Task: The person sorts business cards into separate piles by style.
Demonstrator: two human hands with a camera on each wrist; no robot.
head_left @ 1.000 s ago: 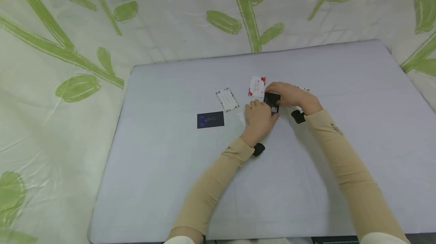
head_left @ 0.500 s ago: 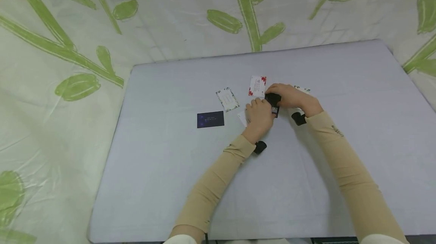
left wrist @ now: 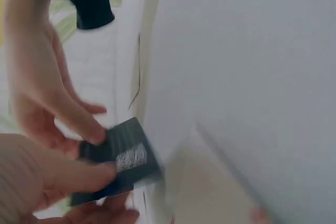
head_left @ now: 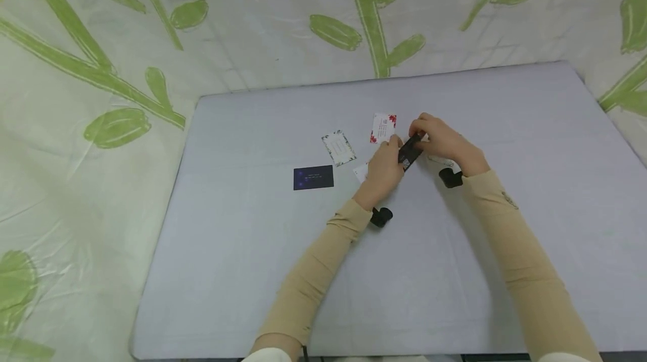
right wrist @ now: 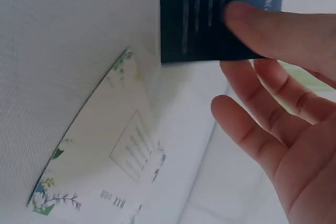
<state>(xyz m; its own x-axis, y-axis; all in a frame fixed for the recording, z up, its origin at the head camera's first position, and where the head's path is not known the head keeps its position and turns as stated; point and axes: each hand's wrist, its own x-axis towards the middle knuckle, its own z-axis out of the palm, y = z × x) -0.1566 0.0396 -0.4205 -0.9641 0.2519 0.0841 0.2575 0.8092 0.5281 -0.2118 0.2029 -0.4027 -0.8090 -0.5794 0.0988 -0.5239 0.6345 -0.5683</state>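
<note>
A black business card with a white square code is tilted between both hands. My left hand pinches its near end; in the left wrist view, the left thumb lies on the card beside the code. My right hand pinches the other end; the right wrist view has its thumb across the printed lines and the fingers behind. Partly covered by the right hand, a white card with leaf corners lies on the table. Another white card peeks out from under my left hand.
Left of the hands, a white leaf-bordered card and a dark purple card lie on the pale table. A white card with red corners lies behind them. A flower-patterned sheet hangs beyond the table's far edge.
The black card has turned and tilted. Both hands moved with it, the right one a little up and to the right. The other cards stay in place.
</note>
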